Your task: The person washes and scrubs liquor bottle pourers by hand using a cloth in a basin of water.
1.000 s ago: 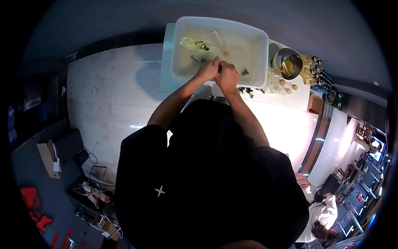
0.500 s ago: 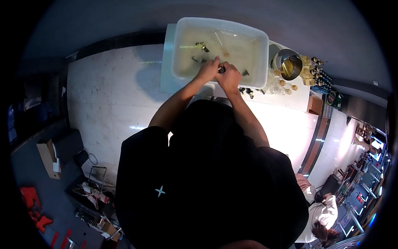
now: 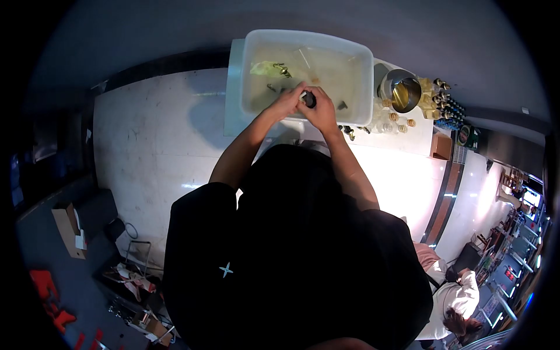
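Note:
My left hand (image 3: 284, 105) and my right hand (image 3: 321, 111) meet over the near side of a white plastic tub (image 3: 249, 87) of cloudy water. The fingers of both are closed around a small dark fitting (image 3: 310, 100), which looks like a bottle pourer; a pale bit shows beside it. Fingers hide much of its shape. In the water lie a dark and brass-coloured pourer (image 3: 283, 70), a dark piece (image 3: 342, 105) on the right and a clear tube-like piece (image 3: 304, 57). More dark pourers (image 3: 349, 132) rest just outside the tub's near edge.
Right of the tub stand clear bottles (image 3: 391, 124) with gold tops, a metal bowl (image 3: 401, 91) with yellowish contents, and several bottles with pourers (image 3: 434, 99). A cardboard box (image 3: 441, 146) is beyond the table corner. A person in white (image 3: 455, 297) is at lower right.
Both hands stay together at the tub's near side, and the dark fitting between them shows more plainly now. The whole view has shifted slightly.

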Demonstrator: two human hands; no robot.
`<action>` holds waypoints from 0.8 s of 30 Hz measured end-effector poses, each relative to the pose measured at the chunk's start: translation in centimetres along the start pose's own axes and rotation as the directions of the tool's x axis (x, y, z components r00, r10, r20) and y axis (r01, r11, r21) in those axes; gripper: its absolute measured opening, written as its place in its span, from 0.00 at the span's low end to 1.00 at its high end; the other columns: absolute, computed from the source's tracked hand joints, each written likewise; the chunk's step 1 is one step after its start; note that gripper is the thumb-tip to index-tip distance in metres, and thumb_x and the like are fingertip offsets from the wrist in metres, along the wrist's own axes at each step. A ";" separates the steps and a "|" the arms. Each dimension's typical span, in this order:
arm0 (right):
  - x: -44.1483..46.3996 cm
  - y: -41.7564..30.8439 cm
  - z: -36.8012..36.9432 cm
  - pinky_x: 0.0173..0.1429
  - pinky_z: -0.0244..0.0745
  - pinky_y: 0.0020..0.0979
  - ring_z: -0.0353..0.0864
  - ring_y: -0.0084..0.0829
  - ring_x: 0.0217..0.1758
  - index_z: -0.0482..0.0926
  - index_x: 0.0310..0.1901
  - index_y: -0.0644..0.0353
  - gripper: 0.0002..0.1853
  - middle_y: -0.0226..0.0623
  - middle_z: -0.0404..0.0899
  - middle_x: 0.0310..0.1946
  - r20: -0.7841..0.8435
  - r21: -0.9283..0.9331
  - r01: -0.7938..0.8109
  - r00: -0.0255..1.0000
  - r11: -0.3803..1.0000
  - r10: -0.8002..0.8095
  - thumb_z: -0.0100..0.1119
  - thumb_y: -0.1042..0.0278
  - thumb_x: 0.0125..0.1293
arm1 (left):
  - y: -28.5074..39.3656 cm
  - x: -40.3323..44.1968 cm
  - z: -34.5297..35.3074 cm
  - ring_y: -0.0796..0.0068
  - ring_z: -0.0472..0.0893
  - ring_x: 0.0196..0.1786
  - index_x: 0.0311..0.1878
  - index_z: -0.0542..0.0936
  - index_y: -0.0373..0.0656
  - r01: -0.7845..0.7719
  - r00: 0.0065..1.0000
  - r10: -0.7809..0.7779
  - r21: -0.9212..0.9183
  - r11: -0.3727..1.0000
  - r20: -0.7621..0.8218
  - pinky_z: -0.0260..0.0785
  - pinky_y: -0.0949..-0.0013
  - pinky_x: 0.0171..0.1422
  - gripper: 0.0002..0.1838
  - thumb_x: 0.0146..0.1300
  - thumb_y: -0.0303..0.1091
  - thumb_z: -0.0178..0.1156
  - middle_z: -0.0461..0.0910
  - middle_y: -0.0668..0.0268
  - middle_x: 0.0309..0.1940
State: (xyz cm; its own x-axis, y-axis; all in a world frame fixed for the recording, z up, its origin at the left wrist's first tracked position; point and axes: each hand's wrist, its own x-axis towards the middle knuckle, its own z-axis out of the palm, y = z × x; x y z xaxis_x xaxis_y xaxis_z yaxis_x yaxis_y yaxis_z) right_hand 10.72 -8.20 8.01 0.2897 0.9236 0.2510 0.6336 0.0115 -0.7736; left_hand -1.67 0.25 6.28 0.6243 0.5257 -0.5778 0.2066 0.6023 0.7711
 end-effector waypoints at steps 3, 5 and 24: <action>0.6 0.0 -0.7 0.48 0.79 0.40 0.84 0.47 0.41 0.81 0.46 0.61 0.23 0.44 0.84 0.38 0.108 0.073 -0.133 0.986 0.988 0.125 0.76 0.59 0.51 | -1.2 1.1 -0.3 0.86 0.62 0.21 0.42 0.81 0.46 -0.124 0.991 0.127 0.085 0.989 -0.032 0.51 0.75 0.24 0.27 0.75 0.62 0.47 0.66 0.76 0.19; 1.1 -0.6 -1.6 0.47 0.79 0.40 0.84 0.48 0.40 0.81 0.46 0.61 0.24 0.45 0.85 0.36 0.187 0.007 -0.193 0.964 0.981 0.188 0.76 0.58 0.51 | -2.3 2.2 -0.3 0.82 0.70 0.23 0.41 0.83 0.43 -0.273 0.954 0.295 0.241 0.931 -0.061 0.59 0.71 0.26 0.29 0.76 0.60 0.47 0.73 0.71 0.20; 0.3 1.6 -0.7 0.39 0.73 0.24 0.76 0.18 0.30 0.84 0.34 0.63 0.06 0.29 0.83 0.27 0.291 0.307 -0.545 0.834 0.780 0.468 0.70 0.75 0.54 | -0.7 -1.2 2.4 0.40 0.81 0.34 0.34 0.81 0.40 -0.299 0.666 0.730 0.842 0.450 -0.154 0.72 0.44 0.39 0.22 0.76 0.46 0.46 0.82 0.47 0.29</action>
State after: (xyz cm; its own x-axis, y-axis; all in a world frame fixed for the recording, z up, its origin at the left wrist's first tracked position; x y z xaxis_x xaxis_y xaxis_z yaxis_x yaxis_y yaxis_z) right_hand 12.31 -8.11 7.22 0.3296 0.8874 -0.3224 0.1155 -0.3768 -0.9190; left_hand -0.74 -2.24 7.13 0.4505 0.8822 0.1369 0.5407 -0.3917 0.7445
